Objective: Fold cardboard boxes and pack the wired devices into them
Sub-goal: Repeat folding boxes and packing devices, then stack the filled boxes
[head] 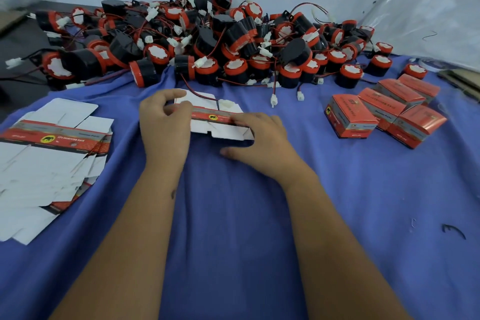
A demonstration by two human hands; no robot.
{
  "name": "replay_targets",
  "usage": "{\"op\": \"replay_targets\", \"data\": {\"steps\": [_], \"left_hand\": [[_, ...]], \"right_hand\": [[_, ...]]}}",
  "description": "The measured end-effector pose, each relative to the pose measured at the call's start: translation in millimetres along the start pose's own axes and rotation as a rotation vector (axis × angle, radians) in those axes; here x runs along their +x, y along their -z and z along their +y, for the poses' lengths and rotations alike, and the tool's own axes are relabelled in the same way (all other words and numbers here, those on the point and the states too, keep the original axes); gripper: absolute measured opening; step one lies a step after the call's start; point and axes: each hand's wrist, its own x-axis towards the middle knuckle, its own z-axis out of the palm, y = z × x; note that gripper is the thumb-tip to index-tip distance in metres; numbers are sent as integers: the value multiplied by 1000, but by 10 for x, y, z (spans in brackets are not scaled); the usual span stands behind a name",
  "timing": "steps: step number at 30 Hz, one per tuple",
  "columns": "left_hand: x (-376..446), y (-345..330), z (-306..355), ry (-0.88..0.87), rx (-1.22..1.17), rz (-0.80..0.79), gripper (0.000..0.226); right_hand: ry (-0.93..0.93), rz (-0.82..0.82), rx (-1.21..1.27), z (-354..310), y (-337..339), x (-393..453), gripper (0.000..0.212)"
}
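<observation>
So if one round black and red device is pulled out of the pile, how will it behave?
A device probably rolls, being round. Its wire looks thin and floppy, and in the pile wires cross, so neighbours may drag along.

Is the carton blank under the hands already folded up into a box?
No. The carton blank lies flat on the blue cloth, with the left hand pinching its far edge and the right hand resting on it.
</observation>
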Motion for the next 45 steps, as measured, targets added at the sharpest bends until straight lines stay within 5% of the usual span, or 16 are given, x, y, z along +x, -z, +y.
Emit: {"op": "replay_targets", "data": {"steps": [3,6,10,18,22,26,31,34,38,42,45], "left_hand": [[25,-37,13,127,-315,-68,29],[36,-72,-11,126,-390,-139,37],[39,-93,-7,160,-516,-210,53],[-160,-165,17,-61,-129,-472,64],[-187,-159,-12,-31,-72,-473,59],[-232,-174,-25,-63,-87,-526,54],[-224,-173,-7,-117,-208,-601,78],[-209,-126,12,-200,-208,-568,69],[-196,-144,50,-165,-201,-333,30],[-90,-95,58,-7,-363,-132,29],[-38,-30,20,69,-429,-185,19]], "right_hand": [[20,103,287,27,21,2,22],[-75,151,489,36,32,-13,7],[-95,148,427,44,37,-30,18],[-126,458,522,-11,100,-39,21],[-91,550,500,-25,135,-49,22],[-39,501,500,-49,117,-56,25],[66,437,368,-82,34,-65,30],[94,376,354,-98,39,-72,37],[138,239,427,-109,69,-71,58],[252,68,277,-48,27,-27,93],[276,160,187,-45,-14,13,78]]}}
